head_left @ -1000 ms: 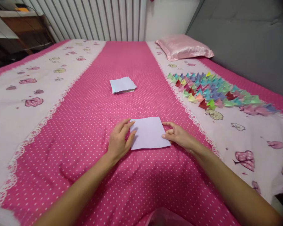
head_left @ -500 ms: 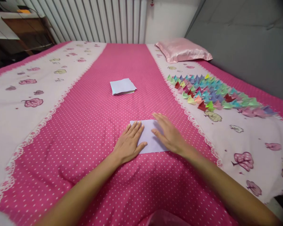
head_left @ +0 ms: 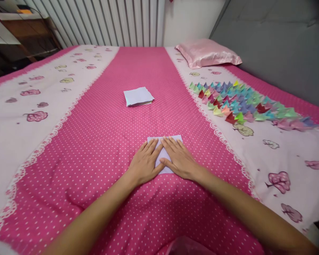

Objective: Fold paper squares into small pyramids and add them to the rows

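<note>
A pale lilac square of paper (head_left: pixel 162 154) lies on the pink dotted bedspread (head_left: pixel 108 141) in front of me. My left hand (head_left: pixel 145 163) rests flat on its left part, fingers spread and pointing away from me. Flat on the right part lies my right hand (head_left: pixel 178 159), its fingers beside those of the left. Both hands cover most of the sheet; only its far edge and a strip between the hands show. Neither hand grips anything.
A small stack of pale paper squares (head_left: pixel 138 96) lies farther up the pink strip. Several folded paper shapes in many colours (head_left: pixel 241 102) sit in rows on the right. A pink pillow (head_left: pixel 207 53) lies at the bed's far right, by a grey headboard (head_left: pixel 276 53).
My hands went from holding the sheet's side edges to lying flat on top of it. The right hand then slid left, next to the left hand.
</note>
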Action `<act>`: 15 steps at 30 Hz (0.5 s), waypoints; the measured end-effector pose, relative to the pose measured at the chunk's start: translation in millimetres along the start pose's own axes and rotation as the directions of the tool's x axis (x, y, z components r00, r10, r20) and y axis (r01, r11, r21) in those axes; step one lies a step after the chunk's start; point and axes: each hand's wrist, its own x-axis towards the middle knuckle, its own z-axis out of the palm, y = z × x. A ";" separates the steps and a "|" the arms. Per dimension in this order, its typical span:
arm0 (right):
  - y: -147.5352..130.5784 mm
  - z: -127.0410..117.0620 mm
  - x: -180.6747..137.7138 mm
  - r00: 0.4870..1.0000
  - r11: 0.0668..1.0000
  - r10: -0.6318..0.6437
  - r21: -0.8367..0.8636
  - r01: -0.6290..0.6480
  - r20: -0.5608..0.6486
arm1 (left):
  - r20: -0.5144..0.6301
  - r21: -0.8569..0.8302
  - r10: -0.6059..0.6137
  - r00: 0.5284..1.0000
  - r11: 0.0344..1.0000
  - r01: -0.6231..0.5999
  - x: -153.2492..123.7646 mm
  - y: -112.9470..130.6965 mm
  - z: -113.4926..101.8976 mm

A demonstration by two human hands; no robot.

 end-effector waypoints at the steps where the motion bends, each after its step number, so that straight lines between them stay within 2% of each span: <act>1: 0.8 -0.5 -0.8 1.000 1.000 0.016 -0.006 -0.016 0.003 | 0.006 -0.006 -0.013 1.000 1.000 0.014 -0.1 -0.4 -0.4; 7: 24.9 -5.0 -14.0 0.995 0.994 0.101 0.042 -0.101 0.000 | 0.080 -0.071 -0.044 0.996 0.996 0.050 -4.1 -10.9 -9.3; 10: 45.5 -13.5 -20.9 0.999 0.971 0.045 0.235 -0.038 -0.025 | 0.162 -0.165 0.027 0.986 0.986 0.000 -8.8 -22.0 -23.5; 13: 60.0 -24.6 -23.9 0.996 0.865 0.038 0.501 0.007 -0.078 | 0.215 -0.250 0.074 0.974 0.968 -0.019 -14.5 -32.3 -38.0; 15: 64.0 -30.2 -24.3 0.996 0.805 0.055 0.594 -0.001 -0.072 | 0.200 -0.295 0.086 0.976 0.955 -0.023 -17.6 -37.0 -42.8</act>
